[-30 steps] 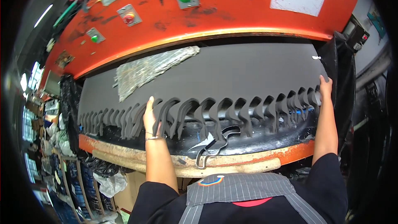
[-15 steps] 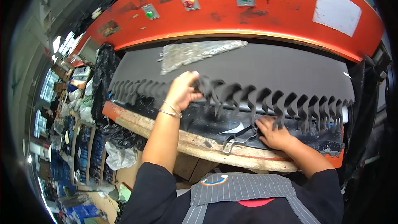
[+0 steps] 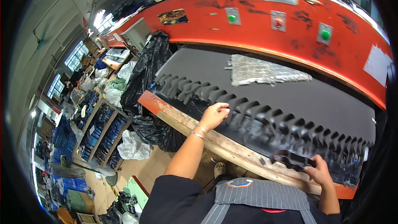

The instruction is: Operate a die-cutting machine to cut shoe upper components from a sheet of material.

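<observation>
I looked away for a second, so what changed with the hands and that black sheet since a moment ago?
The right hand came in from the sheet's far right edge to the near edge and now grips a black metal cutting die. The left hand stayed on the black rubber sheet with the row of cut-outs. The silver foil patch stayed put.

Left hand curled on the cut edge of the black sheet, fingers closed over the toothed strip. Right hand low at right, gripping a dark metal cutting die on the wooden board. Red press head above; crumpled silver foil patch lies on the sheet.
</observation>
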`<state>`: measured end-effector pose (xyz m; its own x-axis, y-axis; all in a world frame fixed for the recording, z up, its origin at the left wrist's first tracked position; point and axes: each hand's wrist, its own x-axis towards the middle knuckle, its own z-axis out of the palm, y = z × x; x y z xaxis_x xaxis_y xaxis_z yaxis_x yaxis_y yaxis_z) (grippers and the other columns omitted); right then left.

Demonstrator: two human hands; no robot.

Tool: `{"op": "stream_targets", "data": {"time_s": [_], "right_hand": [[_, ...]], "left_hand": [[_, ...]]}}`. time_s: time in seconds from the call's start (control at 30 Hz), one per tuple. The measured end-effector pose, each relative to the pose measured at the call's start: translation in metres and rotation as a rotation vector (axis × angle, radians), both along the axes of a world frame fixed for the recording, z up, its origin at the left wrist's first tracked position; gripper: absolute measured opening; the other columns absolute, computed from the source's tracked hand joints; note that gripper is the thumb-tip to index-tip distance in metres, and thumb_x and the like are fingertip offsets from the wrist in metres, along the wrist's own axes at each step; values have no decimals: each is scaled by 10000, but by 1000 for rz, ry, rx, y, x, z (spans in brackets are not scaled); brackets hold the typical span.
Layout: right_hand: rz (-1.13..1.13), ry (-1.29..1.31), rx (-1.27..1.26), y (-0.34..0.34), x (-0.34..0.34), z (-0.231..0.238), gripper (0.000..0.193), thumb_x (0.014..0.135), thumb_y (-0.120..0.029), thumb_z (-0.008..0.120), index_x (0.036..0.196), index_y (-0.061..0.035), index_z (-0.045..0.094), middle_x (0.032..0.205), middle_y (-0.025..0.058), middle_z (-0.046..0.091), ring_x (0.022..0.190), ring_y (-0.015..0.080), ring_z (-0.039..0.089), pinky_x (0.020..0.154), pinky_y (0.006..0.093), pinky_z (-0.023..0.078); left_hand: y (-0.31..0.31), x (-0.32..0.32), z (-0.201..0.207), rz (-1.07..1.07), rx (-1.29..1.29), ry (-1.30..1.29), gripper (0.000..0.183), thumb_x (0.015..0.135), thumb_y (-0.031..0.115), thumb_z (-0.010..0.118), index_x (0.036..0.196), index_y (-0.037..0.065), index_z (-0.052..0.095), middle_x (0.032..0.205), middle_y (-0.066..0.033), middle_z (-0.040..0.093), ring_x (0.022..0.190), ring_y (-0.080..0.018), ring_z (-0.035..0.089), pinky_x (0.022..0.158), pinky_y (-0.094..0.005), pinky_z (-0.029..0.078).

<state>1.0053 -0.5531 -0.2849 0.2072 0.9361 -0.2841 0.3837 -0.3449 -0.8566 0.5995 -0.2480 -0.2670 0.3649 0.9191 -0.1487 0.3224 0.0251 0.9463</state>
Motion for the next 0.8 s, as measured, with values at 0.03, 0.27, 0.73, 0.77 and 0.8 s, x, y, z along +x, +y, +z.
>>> {"op": "stream_targets", "data": {"time_s": [0.03,0.27,0.73,0.77,0.8], "right_hand": [[-173,306,14,5,-25,22,356,734,-114,674,993,-38,441,735,91,572,592,193,605,450,342,517],[-593,467,253,152,-166,35,518,842,-145,580,1340,-77,458,886,76,590,558,115,514,397,233,396],[-518,-473,-347,381,-238,87,477,819,-314,708,1094,28,523,801,213,670,552,260,661,499,365,532],[-519,-447,-323,384,-236,83,490,816,-315,717,1107,30,525,814,216,671,552,255,662,488,359,536],[-517,-453,-303,386,-235,82,475,811,-296,730,1095,33,539,796,202,670,522,228,649,454,344,530]], "left_hand": [[25,-12,-13,-5,240,47,342,905,208,640,1181,8,614,1040,-74,687,891,-121,649,757,-267,522],[160,-24,-31,-165,877,146,307,794,270,677,1039,84,673,1090,-105,655,1039,-305,603,912,-417,460],[222,-18,-65,-312,1094,176,375,840,330,622,1164,147,666,1274,-166,558,1265,-327,465,1076,-526,287],[224,-19,-67,-300,1084,188,374,839,332,621,1159,145,668,1274,-168,558,1265,-327,465,1075,-524,288],[223,-19,-69,-295,1089,184,377,835,336,615,1152,141,672,1274,-176,556,1266,-330,461,1071,-526,288]]}}
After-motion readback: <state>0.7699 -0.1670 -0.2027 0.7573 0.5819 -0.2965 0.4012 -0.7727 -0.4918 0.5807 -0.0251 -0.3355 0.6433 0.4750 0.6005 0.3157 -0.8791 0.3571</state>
